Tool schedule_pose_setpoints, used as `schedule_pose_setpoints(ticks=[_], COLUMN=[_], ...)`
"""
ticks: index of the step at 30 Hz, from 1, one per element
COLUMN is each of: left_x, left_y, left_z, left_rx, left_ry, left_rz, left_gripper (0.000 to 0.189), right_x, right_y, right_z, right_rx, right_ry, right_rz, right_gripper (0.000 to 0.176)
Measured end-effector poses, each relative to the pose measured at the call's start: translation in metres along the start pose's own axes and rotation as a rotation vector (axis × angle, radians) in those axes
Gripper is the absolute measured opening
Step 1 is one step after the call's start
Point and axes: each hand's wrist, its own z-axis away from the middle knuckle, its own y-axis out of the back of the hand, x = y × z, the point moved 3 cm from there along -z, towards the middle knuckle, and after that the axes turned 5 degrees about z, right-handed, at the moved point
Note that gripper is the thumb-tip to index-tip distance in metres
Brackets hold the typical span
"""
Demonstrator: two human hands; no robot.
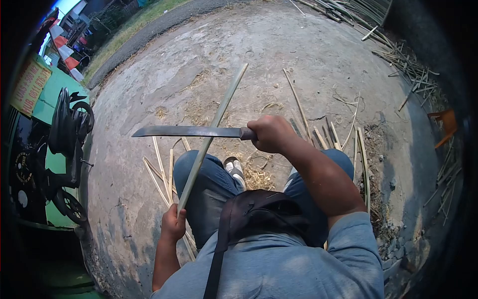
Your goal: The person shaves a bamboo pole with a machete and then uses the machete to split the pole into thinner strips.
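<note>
My right hand [269,133] is closed around the dark handle of a long machete [191,131], whose blade points left. The blade lies across a long pale bamboo strip [219,112], at about the strip's middle. Lower left, my left hand [174,223] grips the strip's near end, with the far end slanting up and away to the right. Beneath the strip is my left knee in blue jeans. Pale shavings [259,178] lie on the ground between my feet.
Bamboo strips [160,172] lie left of my legs, others [362,164] on the right. A black motorcycle [69,154] stands at the left. More bamboo [343,12] is piled at the upper right, near an orange object [444,126]. A dark bag [264,214] rests at my waist.
</note>
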Motion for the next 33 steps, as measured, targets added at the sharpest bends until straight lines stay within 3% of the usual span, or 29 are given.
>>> schedule_pose_setpoints(ticks=[2, 5, 7, 9, 12, 15, 20, 23, 25, 27, 33], left_x=[-0.004, -0.007, -0.006, 0.003, -0.004, -0.001, -0.004, -0.011, -0.013, -0.007, 0.0], left_y=[-0.002, -0.002, -0.001, 0.004, 0.008, 0.005, -0.002, -0.005, -0.003, 0.0, 0.005], left_z=[-0.002, -0.004, 0.001, 0.001, 0.002, 0.002, 0.0, -0.002, 0.004, 0.002, 0.003], left_rx=[0.0, -0.005, -0.008, 0.002, -0.002, -0.001, 0.005, 0.019, 0.02, 0.018, -0.007], left_ry=[-0.014, -0.005, 0.014, 0.022, 0.011, 0.002, -0.016, -0.022, -0.01, -0.005, 0.008], left_rz=[-0.019, 0.004, 0.014, -0.001, -0.026, 0.002, 0.009, 0.029, 0.032, 0.022, -0.008], left_gripper=[0.07, 0.069, 0.069, 0.069, 0.069, 0.066, 0.062, 0.061, 0.061, 0.06, 0.061], right_x=[-0.007, 0.009, 0.033, 0.048, 0.047, 0.03, -0.003, 0.002, 0.027, 0.047, 0.049], right_y=[0.0, -0.001, -0.005, 0.0, 0.003, 0.005, -0.007, -0.001, -0.008, -0.004, 0.017], right_z=[0.001, -0.006, -0.021, -0.026, -0.022, -0.014, -0.001, -0.006, -0.019, -0.023, -0.008], right_rx=[-0.008, 0.015, 0.0, 0.122, 0.108, 0.034, 0.011, -0.001, -0.069, 0.044, 0.138], right_ry=[0.081, 0.033, -0.188, -0.252, -0.257, -0.244, 0.115, 0.095, -0.054, -0.264, -0.252], right_rz=[0.094, 0.084, -0.054, -0.108, -0.079, -0.114, 0.077, 0.093, 0.009, -0.11, -0.082], right_gripper=[0.006, 0.008, 0.011, 0.013, 0.012, 0.014, 0.008, 0.007, 0.008, 0.012, 0.027])
